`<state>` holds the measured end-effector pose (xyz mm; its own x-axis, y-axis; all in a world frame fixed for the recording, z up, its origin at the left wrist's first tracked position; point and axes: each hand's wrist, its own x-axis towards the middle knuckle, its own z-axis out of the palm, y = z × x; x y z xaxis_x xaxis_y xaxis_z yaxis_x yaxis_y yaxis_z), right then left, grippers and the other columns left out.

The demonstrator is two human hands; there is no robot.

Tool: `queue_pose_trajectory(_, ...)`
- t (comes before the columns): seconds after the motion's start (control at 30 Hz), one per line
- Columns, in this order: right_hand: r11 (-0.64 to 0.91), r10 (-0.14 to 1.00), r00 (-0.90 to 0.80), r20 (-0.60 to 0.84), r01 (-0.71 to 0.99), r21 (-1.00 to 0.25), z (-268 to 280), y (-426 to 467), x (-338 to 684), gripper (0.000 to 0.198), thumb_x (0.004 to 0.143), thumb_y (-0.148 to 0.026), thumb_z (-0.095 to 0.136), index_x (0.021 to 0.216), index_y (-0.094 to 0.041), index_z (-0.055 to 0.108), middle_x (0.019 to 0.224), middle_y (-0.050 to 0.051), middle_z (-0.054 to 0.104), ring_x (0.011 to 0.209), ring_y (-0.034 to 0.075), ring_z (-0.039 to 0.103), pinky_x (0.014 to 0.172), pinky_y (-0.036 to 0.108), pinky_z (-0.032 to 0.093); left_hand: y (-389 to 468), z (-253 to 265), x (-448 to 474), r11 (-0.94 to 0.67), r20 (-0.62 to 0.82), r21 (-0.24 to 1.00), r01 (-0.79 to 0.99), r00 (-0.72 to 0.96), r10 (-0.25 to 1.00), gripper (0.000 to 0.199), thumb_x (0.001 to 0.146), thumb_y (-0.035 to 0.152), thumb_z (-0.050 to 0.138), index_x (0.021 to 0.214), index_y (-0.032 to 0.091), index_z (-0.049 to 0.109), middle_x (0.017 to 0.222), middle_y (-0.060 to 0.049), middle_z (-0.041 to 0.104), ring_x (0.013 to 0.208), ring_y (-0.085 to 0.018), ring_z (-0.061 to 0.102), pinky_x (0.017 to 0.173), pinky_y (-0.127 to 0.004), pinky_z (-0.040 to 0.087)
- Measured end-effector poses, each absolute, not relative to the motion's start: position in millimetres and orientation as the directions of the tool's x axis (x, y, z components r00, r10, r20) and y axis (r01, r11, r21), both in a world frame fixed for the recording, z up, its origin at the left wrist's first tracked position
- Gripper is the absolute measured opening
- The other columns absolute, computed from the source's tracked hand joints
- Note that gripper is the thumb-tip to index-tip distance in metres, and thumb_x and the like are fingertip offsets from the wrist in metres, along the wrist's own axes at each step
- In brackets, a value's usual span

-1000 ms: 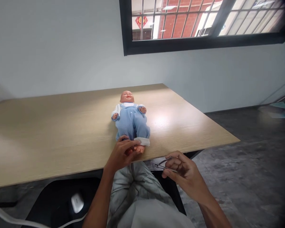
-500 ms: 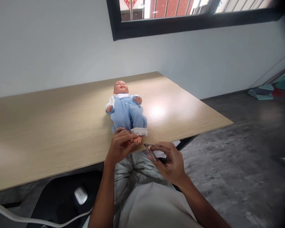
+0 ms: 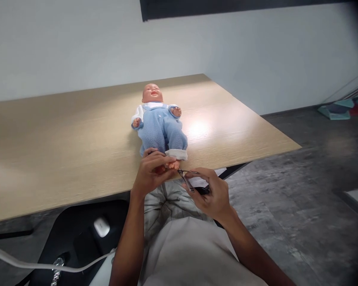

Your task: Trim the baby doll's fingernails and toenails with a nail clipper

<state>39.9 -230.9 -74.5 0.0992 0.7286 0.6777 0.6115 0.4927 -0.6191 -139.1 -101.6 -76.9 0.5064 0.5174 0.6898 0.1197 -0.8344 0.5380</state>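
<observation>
A baby doll (image 3: 159, 123) in blue overalls and a white shirt lies on its back on the wooden table (image 3: 77, 151), feet toward me at the near edge. My left hand (image 3: 151, 171) is closed on one of the doll's feet (image 3: 173, 164), thumb and forefinger pinching it below the white trouser cuff. In my right hand (image 3: 213, 194) a metal nail clipper (image 3: 186, 180) is held between thumb and fingers, its lever raised. The clipper's jaws are at the doll's toes; whether they touch I cannot tell.
Below the table on the left, a black chair seat (image 3: 86, 234) bears a white case (image 3: 102, 227) and a silver wristwatch (image 3: 57, 270). A white cable (image 3: 26, 265) runs across it. Teal items (image 3: 335, 110) lie on the floor at far right.
My right hand has brought the nail clipper closer to the doll's toes. My left hand keeps its hold on the foot. The view has tipped downward.
</observation>
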Motion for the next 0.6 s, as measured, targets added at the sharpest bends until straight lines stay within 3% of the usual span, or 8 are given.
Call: queue_pose_trajectory(0.6,0.471,0.715,0.117,0.689,0.648,-0.599,-73.2,-229.9,37.7,0.028,0.093,-0.016,0.069,0.117,-0.027,0.059,0.092,-0.001,0.078,0.08,0.018,0.077,0.073,0.028,0.062,-100.0,-79.4,-139.4,-0.847,0.697,0.51,0.151,0.504,0.51,0.016,0.092,0.032,0.074,0.104,0.023,0.077,0.09,-0.001,0.079,0.086,-0.019,0.07,0.099,-0.041,0.043)
